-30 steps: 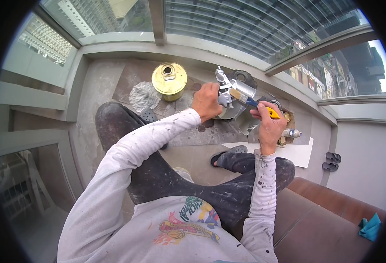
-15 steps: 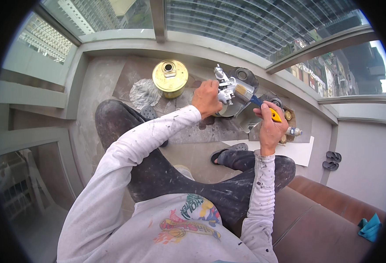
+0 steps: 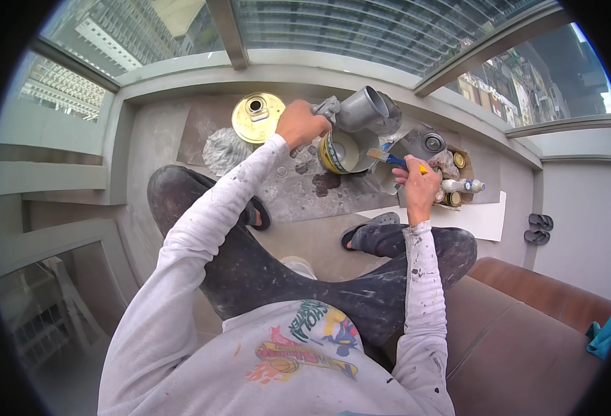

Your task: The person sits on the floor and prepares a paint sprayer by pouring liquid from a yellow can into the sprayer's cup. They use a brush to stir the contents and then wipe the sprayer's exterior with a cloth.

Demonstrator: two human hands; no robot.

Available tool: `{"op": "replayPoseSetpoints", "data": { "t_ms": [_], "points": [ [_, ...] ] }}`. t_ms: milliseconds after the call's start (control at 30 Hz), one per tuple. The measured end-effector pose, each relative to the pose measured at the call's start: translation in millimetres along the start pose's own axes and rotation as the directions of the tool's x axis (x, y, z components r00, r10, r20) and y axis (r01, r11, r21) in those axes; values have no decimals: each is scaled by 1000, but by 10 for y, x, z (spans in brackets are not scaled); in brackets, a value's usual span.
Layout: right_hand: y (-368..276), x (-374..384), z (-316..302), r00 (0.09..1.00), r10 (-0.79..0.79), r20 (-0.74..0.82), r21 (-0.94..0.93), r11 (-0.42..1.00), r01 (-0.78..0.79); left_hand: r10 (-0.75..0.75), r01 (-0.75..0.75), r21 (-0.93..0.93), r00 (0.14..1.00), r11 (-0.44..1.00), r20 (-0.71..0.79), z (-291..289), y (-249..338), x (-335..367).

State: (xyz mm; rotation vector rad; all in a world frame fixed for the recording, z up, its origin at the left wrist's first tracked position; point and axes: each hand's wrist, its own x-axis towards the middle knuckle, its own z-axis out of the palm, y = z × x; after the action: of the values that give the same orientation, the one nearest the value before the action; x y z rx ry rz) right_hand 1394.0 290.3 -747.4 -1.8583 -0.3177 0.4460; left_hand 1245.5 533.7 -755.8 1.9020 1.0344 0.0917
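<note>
On the floor by the low window ledge stands a yellow-sided open can [image 3: 328, 155], with a lidded gold can [image 3: 257, 117] to its left and a crumpled rag [image 3: 226, 151] just beside that. The left hand [image 3: 303, 125] is closed around what seems to be a spray gun [image 3: 329, 109], though the fingers hide part of it; its grey cup [image 3: 361, 110] lies tilted, mouth toward the right, near the open can's far rim. The right hand [image 3: 418, 182] grips a brush [image 3: 395, 159] by its handle, bristles pointing left, close to that can's right side. A clear bottle [image 3: 461, 185] lies farther right.
</note>
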Motion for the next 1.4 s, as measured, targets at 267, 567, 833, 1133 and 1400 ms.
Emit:
{"op": "replayPoseSetpoints", "data": {
  "t_ms": [267,567,833,1133,1400],
  "points": [
    [622,496,422,954,-247,168,-546,783,299,522,-572,294,820,765,235,62,-267,171],
    [1147,682,801,927,-192,323,-658,658,365,168,-47,-447,957,894,235,122,-205,158],
    [1410,850,1046,907,-51,417,-746,551,374,123,4,-448,959,894,254,106,-207,197],
    [1415,685,1274,899,-23,437,-731,573,370,-102,329,-639,925,695,365,64,26,97],
    [508,346,925,935,50,350,-175,985,13,92,167,-674,939,720,331,190,-76,119]
  ]
}}
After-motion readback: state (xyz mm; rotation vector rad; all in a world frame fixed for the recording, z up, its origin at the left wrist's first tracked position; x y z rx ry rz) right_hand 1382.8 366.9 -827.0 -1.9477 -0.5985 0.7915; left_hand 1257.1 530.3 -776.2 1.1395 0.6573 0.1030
